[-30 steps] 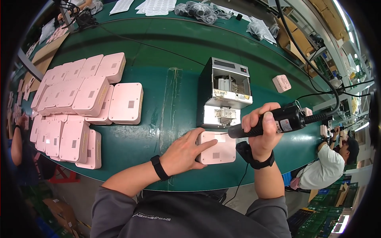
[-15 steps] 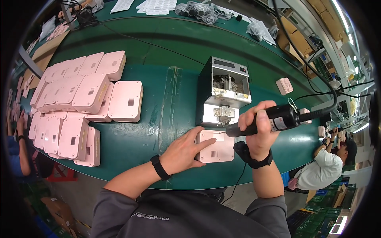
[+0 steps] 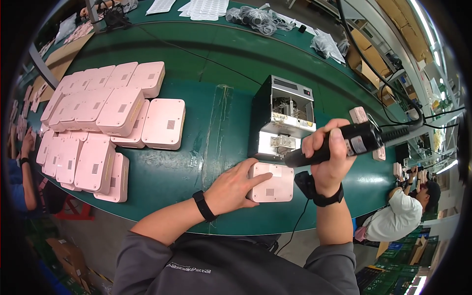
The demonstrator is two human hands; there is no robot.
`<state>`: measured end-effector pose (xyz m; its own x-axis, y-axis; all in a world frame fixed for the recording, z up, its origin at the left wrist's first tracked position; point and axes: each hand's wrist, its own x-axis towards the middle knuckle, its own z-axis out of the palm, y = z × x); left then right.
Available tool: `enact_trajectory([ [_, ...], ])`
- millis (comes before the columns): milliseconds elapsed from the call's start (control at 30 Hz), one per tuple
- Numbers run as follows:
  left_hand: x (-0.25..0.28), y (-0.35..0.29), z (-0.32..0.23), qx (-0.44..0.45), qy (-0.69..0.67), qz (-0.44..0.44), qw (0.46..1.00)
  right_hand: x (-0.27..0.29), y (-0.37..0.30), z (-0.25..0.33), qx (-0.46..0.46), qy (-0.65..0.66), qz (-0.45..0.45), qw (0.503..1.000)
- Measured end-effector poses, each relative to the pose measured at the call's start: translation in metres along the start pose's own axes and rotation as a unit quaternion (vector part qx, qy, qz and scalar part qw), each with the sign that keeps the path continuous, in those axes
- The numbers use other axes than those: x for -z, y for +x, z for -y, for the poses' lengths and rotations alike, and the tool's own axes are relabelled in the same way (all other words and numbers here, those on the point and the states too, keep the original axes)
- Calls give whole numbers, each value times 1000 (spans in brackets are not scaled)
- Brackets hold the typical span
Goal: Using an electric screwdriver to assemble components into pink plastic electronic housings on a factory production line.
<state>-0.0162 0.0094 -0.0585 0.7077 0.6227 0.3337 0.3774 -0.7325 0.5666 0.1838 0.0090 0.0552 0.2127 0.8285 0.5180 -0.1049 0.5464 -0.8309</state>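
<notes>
Your left hand (image 3: pixel 235 188) lies flat and open on the pink case (image 3: pixel 271 183), pinning it just in front of the metal box (image 3: pixel 283 118). Your right hand (image 3: pixel 330 156) is wrapped tight around the black screwdriver (image 3: pixel 339 144), its tip hovering above the case, ready to be aimed.

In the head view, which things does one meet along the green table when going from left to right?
Stacks of pink casings → left hand → the single pink casing under it → right hand gripping the black electric screwdriver. The grey metal machine stands behind the single casing, so it has no clear place in this order.
</notes>
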Motion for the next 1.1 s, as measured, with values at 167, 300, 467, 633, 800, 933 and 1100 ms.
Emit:
enact_trajectory([
  [167,4,3,1,2,-12,3,1000,-21,-12,4,3,62,55,997],
  [300,2,5,2,-2,-20,-4,1000,-26,-14,2,-29,65,82,994],
  [467,2,9,4,1,-28,0,1000,-31,-13,-13,-34,44,83,995],
  [633,0,7,7,2,-25,-1,1000,-32,-16,-19,-46,75,82,993],
  [800,2,3,8,0,-20,-13,1000,-37,-18,-24,-45,57,71,995],
  [933,18,-7,6,17,-14,16,1000,-25,-13,-5,-4,72,29,997],
  [1100,33,-16,16,26,1,-14,1000,5,9,14,58,16,-32,998],
])
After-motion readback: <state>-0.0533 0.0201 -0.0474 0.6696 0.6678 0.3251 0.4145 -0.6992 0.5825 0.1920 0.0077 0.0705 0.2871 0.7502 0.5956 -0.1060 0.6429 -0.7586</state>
